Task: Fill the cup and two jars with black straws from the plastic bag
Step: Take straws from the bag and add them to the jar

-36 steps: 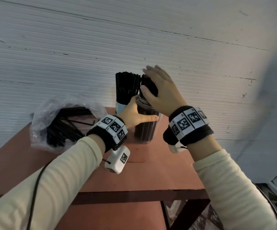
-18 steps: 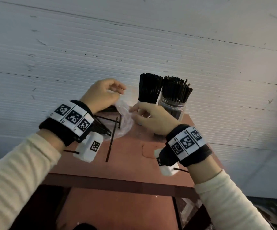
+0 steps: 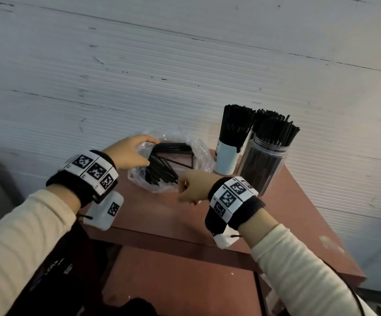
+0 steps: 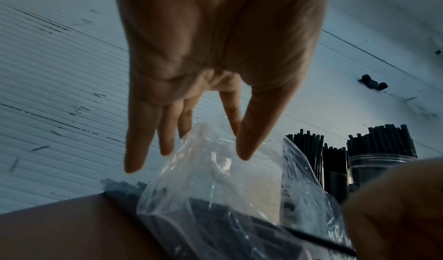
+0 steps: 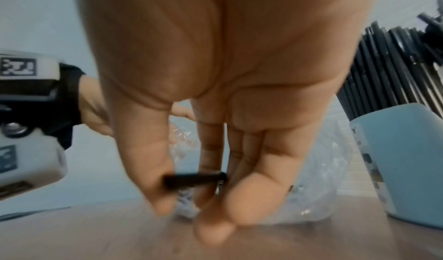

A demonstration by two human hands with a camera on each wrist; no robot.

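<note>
1. Both my hands have left the jar and come across to the plastic bag [image 3: 171, 160]: a second ago they were steadying the straws standing in the jar, and now they sit at the bag's mouth, left of the containers.
2. My left hand [image 3: 129, 153] pinches the far-left edge of the bag's opening between thumb and forefinger, the other fingers [image 4: 134, 150] hanging straight, and holds it up and open.
3. My right hand [image 3: 191, 187] is at the near edge of the bag, fingers curled; the right wrist view shows a single black straw [image 5: 195, 180] across the fingertips, seemingly pinched there, though blur leaves that uncertain.
4. I judge this to be a fetch step: gathering another lot of straws [image 3: 162, 165] from the bag.
5. Next I would need a firm bundle rather than one stray straw, ends aligned, before carrying it right.
6. Remaining straws lie loose and criss-crossed in the crinkled clear bag.
7. At the far right the pale cup [image 3: 227, 156] and the clear jar [image 3: 263, 163] already look packed with upright straws; a second jar seems to stand behind them, mostly hidden.
</note>
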